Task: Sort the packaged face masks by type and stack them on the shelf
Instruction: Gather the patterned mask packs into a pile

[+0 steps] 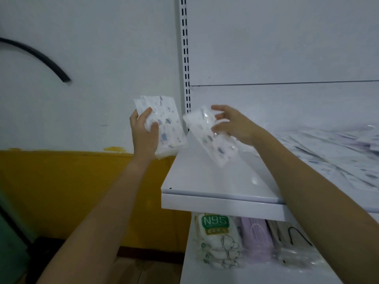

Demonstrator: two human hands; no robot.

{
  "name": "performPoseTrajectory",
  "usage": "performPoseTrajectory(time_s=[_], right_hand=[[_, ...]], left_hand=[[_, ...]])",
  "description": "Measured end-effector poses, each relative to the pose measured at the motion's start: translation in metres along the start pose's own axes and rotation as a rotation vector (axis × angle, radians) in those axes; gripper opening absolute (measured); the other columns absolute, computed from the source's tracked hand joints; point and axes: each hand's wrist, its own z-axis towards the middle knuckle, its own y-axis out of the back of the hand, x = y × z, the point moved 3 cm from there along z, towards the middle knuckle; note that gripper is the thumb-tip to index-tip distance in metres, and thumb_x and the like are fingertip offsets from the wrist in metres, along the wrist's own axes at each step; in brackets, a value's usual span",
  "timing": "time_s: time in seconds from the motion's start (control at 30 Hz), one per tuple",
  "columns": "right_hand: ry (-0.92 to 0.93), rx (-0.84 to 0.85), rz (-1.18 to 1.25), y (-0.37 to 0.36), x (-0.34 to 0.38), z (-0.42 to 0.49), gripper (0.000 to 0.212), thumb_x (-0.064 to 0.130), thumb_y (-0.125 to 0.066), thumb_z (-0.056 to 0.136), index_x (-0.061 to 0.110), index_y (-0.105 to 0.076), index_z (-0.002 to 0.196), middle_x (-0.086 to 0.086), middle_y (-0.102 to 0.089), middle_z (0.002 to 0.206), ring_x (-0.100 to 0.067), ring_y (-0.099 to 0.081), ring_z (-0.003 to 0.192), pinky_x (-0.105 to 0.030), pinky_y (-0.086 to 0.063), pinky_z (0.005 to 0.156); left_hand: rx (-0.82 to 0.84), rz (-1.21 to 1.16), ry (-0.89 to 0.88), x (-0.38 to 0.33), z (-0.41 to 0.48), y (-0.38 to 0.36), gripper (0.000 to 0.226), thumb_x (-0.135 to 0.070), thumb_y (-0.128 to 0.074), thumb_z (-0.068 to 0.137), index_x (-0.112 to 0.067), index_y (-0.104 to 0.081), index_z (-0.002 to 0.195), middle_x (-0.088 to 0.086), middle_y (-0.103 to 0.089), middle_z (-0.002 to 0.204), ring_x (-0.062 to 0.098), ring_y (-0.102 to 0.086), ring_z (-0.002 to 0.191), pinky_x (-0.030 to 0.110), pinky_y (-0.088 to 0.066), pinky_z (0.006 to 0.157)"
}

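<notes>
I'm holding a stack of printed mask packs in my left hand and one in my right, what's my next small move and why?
Probably lay the single pack from your right hand onto the stack in your left hand: both seem to carry the same printed pattern, and they are close together but not touching.

printed mask stack upright, single pack tilted over shelf

Legible: "N95", white characters on green panel, front of white mask pack, lower shelf, lower centre of frame. Small marks beneath that panel too small to read. Patterned packs, middle of frame: print blurred, no text legible.
</notes>
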Motion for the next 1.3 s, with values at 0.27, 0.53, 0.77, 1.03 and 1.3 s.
performPoseTrajectory(time_s=[0.27, 0.53, 0.77, 1.03, 1.3], right_hand=[[0.06, -0.509, 0.114, 0.023, 0.029, 0.011, 0.081, 0.011, -0.069, 0.082, 0.013, -0.019, 0.146, -0.01, -0.047, 0.128, -0.022, -0.053, 0.112, -0.033, -0.046, 0.096], [-0.234, -0.149, -0.501, 0.116, -0.029, -0.001, 0.046, 0.014, -0.046, 0.096, 0.009, -0.034, 0.141, -0.014, -0.048, 0.137, -0.028, -0.052, 0.113, -0.027, -0.042, 0.083], [-0.498, 0.099, -0.737, 0.113, -0.082, -0.016, 0.086, 0.041, -0.069, 0.08, 0.012, -0.021, 0.146, -0.007, -0.03, 0.151, -0.027, -0.033, 0.136, -0.039, -0.029, 0.109], [-0.4, 0.009, -0.429, 0.117, -0.077, -0.025, 0.078, 0.005, -0.064, 0.084, 0.014, -0.02, 0.148, -0.013, -0.042, 0.141, -0.027, -0.049, 0.114, -0.027, -0.04, 0.086], [-0.136, -0.449, 0.397, 0.132, -0.06, -0.03, 0.059, -0.007, -0.054, 0.086, 0.013, -0.036, 0.139, -0.003, -0.057, 0.094, -0.015, -0.057, 0.071, -0.021, -0.047, 0.056]], left_hand=[[0.269, -0.11, -0.092, -0.073, 0.003, -0.072, 0.045, -0.011, -0.061, 0.088, -0.01, -0.048, 0.132, 0.008, -0.033, 0.142, 0.017, -0.037, 0.132, 0.026, -0.028, 0.111], [0.129, -0.216, -0.084, -0.087, 0.002, -0.141, 0.05, 0.007, -0.049, 0.087, -0.005, -0.04, 0.134, 0.011, -0.038, 0.138, 0.018, -0.034, 0.131, 0.008, -0.02, 0.1], [0.188, -0.049, -0.07, -0.056, -0.012, -0.164, 0.045, 0.006, -0.048, 0.087, -0.004, -0.046, 0.131, 0.015, -0.039, 0.137, 0.022, -0.036, 0.13, 0.004, -0.019, 0.095], [-0.077, 0.0, 0.057, -0.042, 0.002, -0.132, 0.046, 0.004, -0.041, 0.09, -0.006, -0.043, 0.135, 0.012, -0.024, 0.147, 0.019, -0.029, 0.135, 0.005, -0.021, 0.096], [0.103, -0.04, 0.056, -0.047, -0.01, -0.139, 0.042, -0.005, -0.046, 0.093, -0.01, -0.044, 0.135, 0.009, -0.025, 0.146, 0.016, -0.025, 0.137, 0.009, -0.018, 0.103]])
